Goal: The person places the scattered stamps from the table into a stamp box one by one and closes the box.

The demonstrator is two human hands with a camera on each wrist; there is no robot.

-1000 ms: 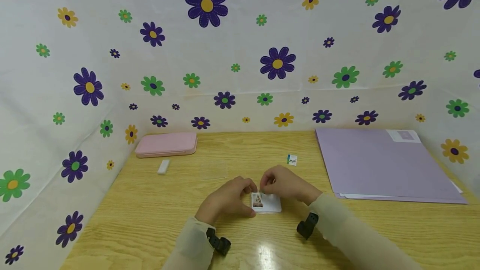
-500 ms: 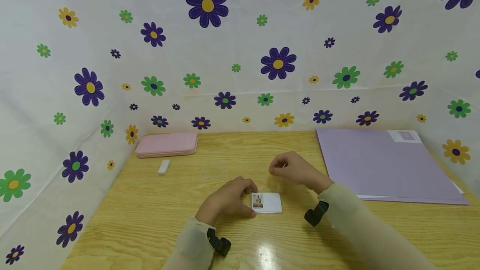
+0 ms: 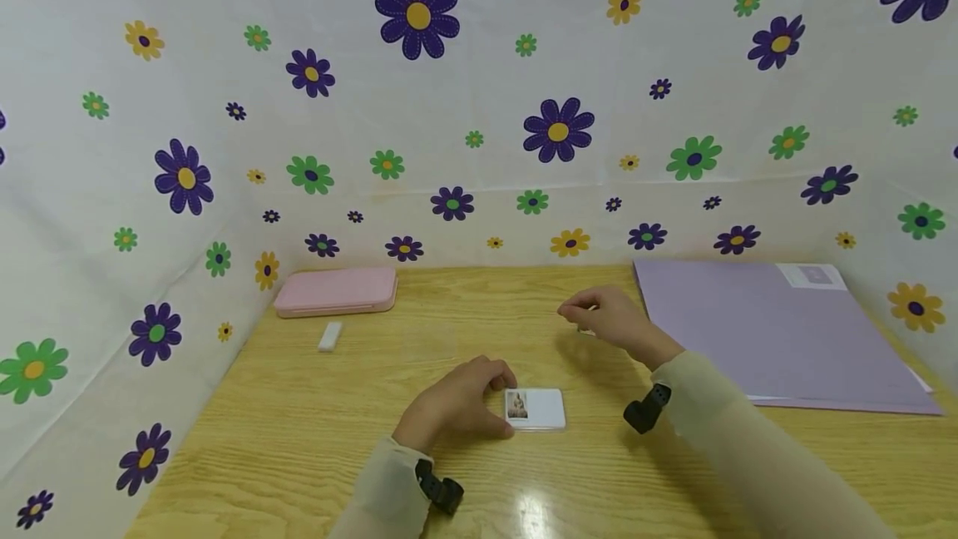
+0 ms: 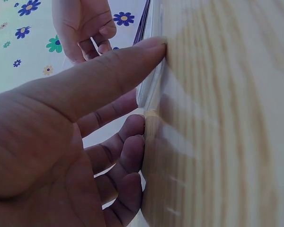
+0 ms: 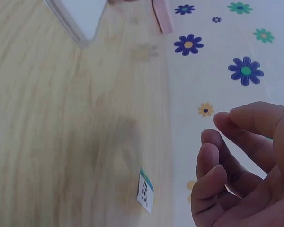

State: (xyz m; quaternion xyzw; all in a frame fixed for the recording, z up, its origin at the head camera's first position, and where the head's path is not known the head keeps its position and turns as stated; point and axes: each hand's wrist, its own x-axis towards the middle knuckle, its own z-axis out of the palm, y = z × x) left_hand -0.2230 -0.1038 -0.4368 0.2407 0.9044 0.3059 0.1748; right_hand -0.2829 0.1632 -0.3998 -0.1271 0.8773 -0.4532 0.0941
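Observation:
A small white card [image 3: 545, 408] with clear edges lies flat on the table, a stamp-like picture at its left end. My left hand [image 3: 458, 399] holds it by the left end, thumb at the near edge and index finger at the far one; the left wrist view shows the thumb [image 4: 99, 78] on its clear rim. My right hand [image 3: 612, 323] hovers farther back, thumb and forefinger tips close together, nothing visible between them. Below that hand a small stamp-like piece [image 5: 146, 191] with a blue-green edge and dark marks lies on the wood; the hand mostly covers it in the head view.
A pink case [image 3: 337, 291] lies at the back left, with a white eraser-like block [image 3: 330, 337] before it. A faint clear sheet [image 3: 429, 343] lies beyond my left hand. A large purple folder [image 3: 771, 339] with papers covers the right side. Flowered cloth [image 3: 479, 90] walls the table.
My right hand has left the white card and moved away and to the right, over the small stamp-like piece. My left hand stays on the card; the view tilts slightly.

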